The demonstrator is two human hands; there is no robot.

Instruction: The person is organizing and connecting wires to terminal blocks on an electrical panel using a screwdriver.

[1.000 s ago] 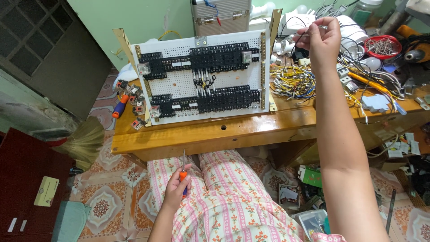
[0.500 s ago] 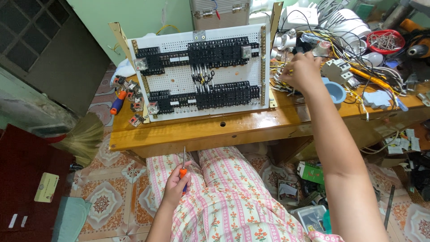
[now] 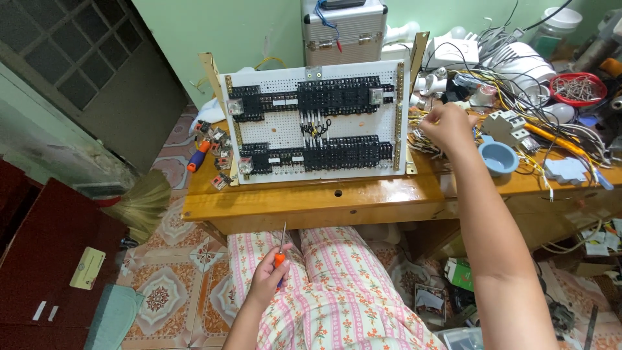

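left hand [image 3: 269, 275] low over the lap, fingers curled around the orange handle of a screwdriver [image 3: 280, 249], thin shaft pointing up toward the worktop edge. right hand [image 3: 447, 126] stretched out over the worktop [image 3: 311, 204], fingers bunched shut in a loose fist above a tangle of yellow wires [image 3: 424, 139], just right of the white perforated panel [image 3: 317, 126]; cannot tell whether anything is pinched between the fingertips. panel propped upright on the worktop, carrying two rows of black terminal blocks [image 3: 337, 97], with short wires between the rows. small blue bowl [image 3: 497, 157] just right of the right wrist, near a grey breaker-like part [image 3: 508, 123]. farther right, a red basket [image 3: 576, 87] with small metal bits, amid loose cables and white fittings. left of the panel, a cluster of small clear relays [image 3: 217, 146] and a second screwdriver [image 3: 197, 155] with a red and blue handle, lying near the worktop's edge. silver metal case [image 3: 343, 26] behind the panel against the green wall. pink floral trousers [image 3: 337, 291] on the lap below. straw broom [image 3: 139, 204] on the patterned tile floor to the left.
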